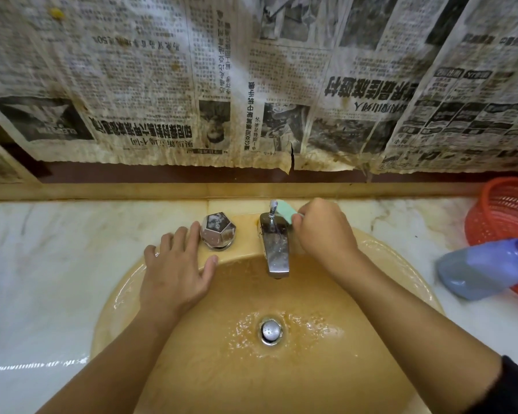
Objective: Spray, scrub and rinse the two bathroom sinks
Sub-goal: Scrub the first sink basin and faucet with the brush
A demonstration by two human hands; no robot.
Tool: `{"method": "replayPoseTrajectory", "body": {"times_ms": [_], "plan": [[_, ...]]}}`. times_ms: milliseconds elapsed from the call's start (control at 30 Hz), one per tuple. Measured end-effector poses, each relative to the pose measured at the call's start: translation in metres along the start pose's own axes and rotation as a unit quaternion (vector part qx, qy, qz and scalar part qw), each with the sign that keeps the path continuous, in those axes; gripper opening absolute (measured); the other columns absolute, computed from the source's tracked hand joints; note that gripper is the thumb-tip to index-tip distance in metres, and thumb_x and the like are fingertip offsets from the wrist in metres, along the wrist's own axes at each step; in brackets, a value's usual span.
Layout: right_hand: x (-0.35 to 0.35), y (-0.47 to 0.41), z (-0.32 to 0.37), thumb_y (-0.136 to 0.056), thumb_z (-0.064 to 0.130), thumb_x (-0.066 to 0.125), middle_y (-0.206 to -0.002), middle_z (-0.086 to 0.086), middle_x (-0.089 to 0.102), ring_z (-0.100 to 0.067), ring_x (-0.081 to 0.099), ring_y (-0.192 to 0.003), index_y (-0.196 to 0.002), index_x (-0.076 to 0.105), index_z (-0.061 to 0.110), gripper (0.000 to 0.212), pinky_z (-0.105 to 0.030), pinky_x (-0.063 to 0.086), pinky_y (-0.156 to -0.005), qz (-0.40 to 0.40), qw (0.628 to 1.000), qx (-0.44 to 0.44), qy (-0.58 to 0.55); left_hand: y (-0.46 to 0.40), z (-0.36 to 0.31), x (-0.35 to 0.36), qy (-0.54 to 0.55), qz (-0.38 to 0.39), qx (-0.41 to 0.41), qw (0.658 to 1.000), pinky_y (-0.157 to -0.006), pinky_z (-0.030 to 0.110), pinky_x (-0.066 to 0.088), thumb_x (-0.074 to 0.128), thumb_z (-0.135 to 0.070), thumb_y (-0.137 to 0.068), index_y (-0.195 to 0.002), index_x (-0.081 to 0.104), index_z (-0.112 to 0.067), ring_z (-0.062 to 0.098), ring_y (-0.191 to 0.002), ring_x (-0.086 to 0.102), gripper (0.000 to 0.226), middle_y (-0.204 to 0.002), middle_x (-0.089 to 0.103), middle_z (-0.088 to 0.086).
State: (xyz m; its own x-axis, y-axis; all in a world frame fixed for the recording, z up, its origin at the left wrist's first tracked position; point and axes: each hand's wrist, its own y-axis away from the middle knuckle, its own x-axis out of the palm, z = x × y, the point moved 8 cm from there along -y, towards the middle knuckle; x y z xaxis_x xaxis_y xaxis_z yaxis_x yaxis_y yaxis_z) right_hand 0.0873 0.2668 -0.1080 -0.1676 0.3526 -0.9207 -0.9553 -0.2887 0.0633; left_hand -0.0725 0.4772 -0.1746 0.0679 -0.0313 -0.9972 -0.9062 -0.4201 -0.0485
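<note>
Right hand point(323, 231) grips a green sponge point(286, 212) against the faucet point(274, 246) base to scrub; left hand point(177, 264), flat and empty, braces on the sink point(126, 294) rim.

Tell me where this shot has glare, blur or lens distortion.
Head view: glare glints on the wet basin around the drain and on the chrome faucet; wide-angle distortion bows the newspaper and counter edge; the spray bottle at the right looks soft.
</note>
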Motion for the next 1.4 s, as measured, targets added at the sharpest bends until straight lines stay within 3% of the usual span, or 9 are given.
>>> {"method": "replayPoseTrajectory", "body": {"times_ms": [133, 267, 533, 733, 933, 1067, 1233, 1333, 1400], "plan": [[-0.023, -0.034, 0.004, -0.093, 0.028, 0.063, -0.077, -0.003, 0.072, -0.019, 0.063, -0.067, -0.087, 0.079, 0.019, 0.019, -0.034, 0.050, -0.059, 0.114, 0.989, -0.078, 0.053, -0.001, 0.001, 0.001, 0.000, 0.002, -0.004, 1.000, -0.089, 0.052, 0.042, 0.023, -0.060, -0.093, -0.151, 0.034, -0.012, 0.031, -0.115, 0.051, 0.076, -0.132, 0.053, 0.010], [-0.028, -0.060, 0.015, -0.095, 0.027, 0.066, -0.111, 0.007, 0.073, 0.000, 0.061, -0.084, -0.109, 0.077, 0.021, 0.019, -0.019, 0.045, -0.071, 0.211, 0.963, -0.159, 0.063, -0.001, 0.001, 0.002, -0.002, 0.004, -0.005, 1.000, -0.093, 0.051, 0.041, 0.020, -0.061, -0.093, -0.153, 0.029, -0.014, 0.029, -0.118, 0.048, 0.077, -0.136, 0.050, 0.007], [-0.007, -0.073, 0.005, -0.099, 0.026, 0.059, -0.125, 0.007, 0.068, -0.009, 0.057, -0.104, -0.118, 0.073, 0.026, 0.023, -0.027, 0.042, -0.089, 0.232, 0.959, -0.155, 0.047, -0.001, 0.001, 0.002, -0.001, 0.000, -0.005, 1.000, -0.090, 0.052, 0.042, 0.023, -0.061, -0.093, -0.152, 0.033, -0.013, 0.031, -0.115, 0.050, 0.077, -0.134, 0.052, 0.008], [0.009, -0.069, 0.023, -0.101, 0.025, 0.055, -0.120, 0.000, 0.070, -0.018, 0.061, -0.108, -0.115, 0.075, 0.016, 0.025, -0.027, 0.042, -0.085, 0.202, 0.971, -0.127, 0.028, -0.002, 0.002, 0.002, -0.010, 0.004, -0.006, 1.000, -0.092, 0.052, 0.041, 0.020, -0.061, -0.093, -0.154, 0.030, -0.013, 0.030, -0.119, 0.049, 0.078, -0.138, 0.050, 0.008], [-0.040, -0.004, -0.024, -0.103, 0.032, 0.046, -0.073, -0.003, 0.062, -0.025, 0.058, -0.071, -0.087, 0.067, 0.019, 0.029, -0.034, 0.043, -0.063, 0.031, 1.000, 0.006, -0.001, -0.003, 0.001, 0.003, -0.006, 0.000, -0.003, 1.000, -0.091, 0.052, 0.041, 0.022, -0.060, -0.093, -0.153, 0.031, -0.013, 0.029, -0.118, 0.049, 0.077, -0.136, 0.051, 0.008], [-0.007, 0.060, -0.047, -0.103, 0.024, 0.047, -0.085, 0.003, 0.067, -0.019, 0.059, -0.079, -0.100, 0.068, 0.022, 0.021, -0.030, 0.039, -0.063, -0.018, 0.983, 0.021, -0.180, -0.001, 0.001, 0.003, -0.003, -0.001, 0.000, 1.000, -0.092, 0.054, 0.042, 0.024, -0.060, -0.094, -0.153, 0.032, -0.012, 0.030, -0.118, 0.048, 0.076, -0.136, 0.051, 0.009], [0.039, 0.083, -0.063, -0.102, 0.018, 0.048, -0.074, 0.017, 0.058, 0.003, 0.052, -0.069, -0.109, 0.069, 0.028, 0.024, -0.021, 0.036, -0.062, -0.066, 0.941, 0.054, -0.328, 0.000, -0.002, 0.002, -0.016, 0.006, 0.001, 1.000, -0.093, 0.054, 0.041, 0.020, -0.059, -0.095, -0.153, 0.031, -0.010, 0.032, -0.121, 0.047, 0.077, -0.139, 0.049, 0.011], [0.042, 0.075, -0.050, -0.104, 0.019, 0.046, -0.089, 0.011, 0.067, -0.005, 0.058, -0.078, -0.117, 0.068, 0.024, 0.026, -0.021, 0.041, -0.067, -0.084, 0.914, 0.060, -0.392, -0.001, -0.003, 0.004, -0.025, 0.012, 0.004, 1.000, -0.093, 0.054, 0.041, 0.017, -0.059, -0.095, -0.151, 0.034, -0.009, 0.032, -0.122, 0.046, 0.077, -0.140, 0.048, 0.012], [0.039, 0.079, -0.049, -0.104, 0.017, 0.047, -0.105, 0.012, 0.069, 0.001, 0.059, -0.092, -0.121, 0.068, 0.021, 0.028, -0.007, 0.041, -0.076, -0.092, 0.906, 0.053, -0.409, -0.001, -0.004, 0.004, -0.028, 0.014, 0.006, 0.999, -0.094, 0.054, 0.041, 0.016, -0.060, -0.095, -0.148, 0.037, -0.009, 0.032, -0.121, 0.046, 0.076, -0.140, 0.048, 0.012]]}}
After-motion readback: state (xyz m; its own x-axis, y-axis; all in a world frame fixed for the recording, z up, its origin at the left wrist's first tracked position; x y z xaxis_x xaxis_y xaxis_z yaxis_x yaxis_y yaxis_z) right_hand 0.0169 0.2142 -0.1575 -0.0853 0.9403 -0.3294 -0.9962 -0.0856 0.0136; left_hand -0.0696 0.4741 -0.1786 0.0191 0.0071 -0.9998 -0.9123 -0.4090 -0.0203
